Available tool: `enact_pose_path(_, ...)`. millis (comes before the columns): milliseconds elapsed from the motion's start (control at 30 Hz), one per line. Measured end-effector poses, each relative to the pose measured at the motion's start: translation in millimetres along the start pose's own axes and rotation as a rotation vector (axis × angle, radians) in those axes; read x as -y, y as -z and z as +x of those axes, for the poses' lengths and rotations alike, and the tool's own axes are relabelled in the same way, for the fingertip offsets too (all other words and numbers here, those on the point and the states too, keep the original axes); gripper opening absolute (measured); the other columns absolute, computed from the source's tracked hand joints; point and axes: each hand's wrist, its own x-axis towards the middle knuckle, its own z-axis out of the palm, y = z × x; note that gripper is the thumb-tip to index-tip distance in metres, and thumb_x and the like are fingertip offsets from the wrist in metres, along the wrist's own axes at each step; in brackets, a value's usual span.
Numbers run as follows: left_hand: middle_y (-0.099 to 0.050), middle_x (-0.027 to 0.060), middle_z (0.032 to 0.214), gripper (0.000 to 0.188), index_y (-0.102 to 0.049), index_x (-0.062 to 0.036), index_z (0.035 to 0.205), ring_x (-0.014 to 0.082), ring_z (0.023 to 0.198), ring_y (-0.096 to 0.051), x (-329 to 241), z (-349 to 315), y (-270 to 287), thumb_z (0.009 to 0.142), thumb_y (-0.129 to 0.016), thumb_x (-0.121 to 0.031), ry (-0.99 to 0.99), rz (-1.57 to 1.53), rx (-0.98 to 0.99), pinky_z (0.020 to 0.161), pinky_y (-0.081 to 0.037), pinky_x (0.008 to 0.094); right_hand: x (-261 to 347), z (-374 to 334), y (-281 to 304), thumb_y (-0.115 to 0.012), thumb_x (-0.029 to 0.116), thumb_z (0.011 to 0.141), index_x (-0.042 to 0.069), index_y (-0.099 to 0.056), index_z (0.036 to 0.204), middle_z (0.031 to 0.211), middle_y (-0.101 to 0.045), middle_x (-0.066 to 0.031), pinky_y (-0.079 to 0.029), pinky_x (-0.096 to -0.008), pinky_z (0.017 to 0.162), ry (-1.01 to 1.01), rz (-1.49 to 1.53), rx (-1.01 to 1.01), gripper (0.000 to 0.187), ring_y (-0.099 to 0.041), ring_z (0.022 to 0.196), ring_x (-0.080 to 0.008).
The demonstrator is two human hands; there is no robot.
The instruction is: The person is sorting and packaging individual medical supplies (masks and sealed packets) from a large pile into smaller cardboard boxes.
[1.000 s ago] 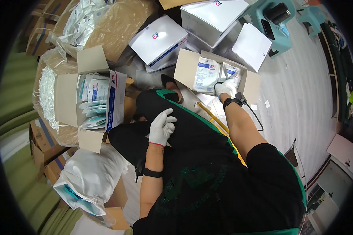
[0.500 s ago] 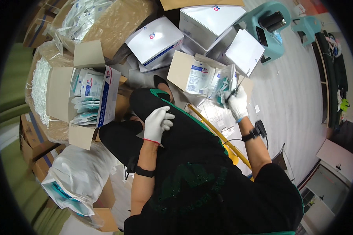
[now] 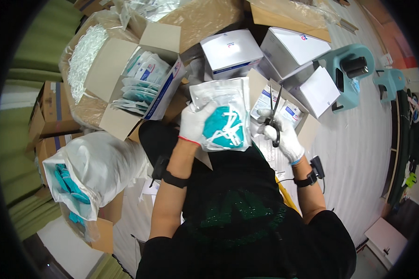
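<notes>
My left hand (image 3: 195, 122), in a white glove, grips a clear plastic pouch (image 3: 222, 111) with a teal mask inside, holding it up in front of my lap. My right hand (image 3: 280, 136), also gloved, holds a pair of scissors (image 3: 273, 115) with the blades pointing up, right beside the pouch's right edge. Behind the scissors an open cardboard box (image 3: 278, 103) holds more packets.
An open carton (image 3: 139, 83) of packaged masks lies at the left. A white plastic bag (image 3: 91, 169) with teal items sits at lower left. White boxes (image 3: 230, 52) and a teal tape dispenser (image 3: 349, 74) are at the back right. Cardboard boxes (image 3: 56, 111) stack along the left.
My left hand has risen from my knee and taken hold of the mask pouch. My right hand has come away from the box with the scissors, close to the pouch.
</notes>
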Motion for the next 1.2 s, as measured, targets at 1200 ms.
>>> enact_pose_path(1200, -0.069, 0.004, 0.098, 0.033, -0.064, 0.0035, 0.115, 0.0083, 0.082, -0.062, -70.8, -18.0, 57.1, 0.099, -0.062, -0.026, -0.13, 0.322, 0.338, 0.072, -0.052, 0.0236, 87.9, -0.2, -39.2, -0.083, 0.043, 0.074, 0.002, -0.07, 0.1, 0.079, -0.067, -0.0115, -0.051, -0.0329, 0.066, 0.329, -0.779, 0.566, 0.05, -0.066, 0.071, -0.0256)
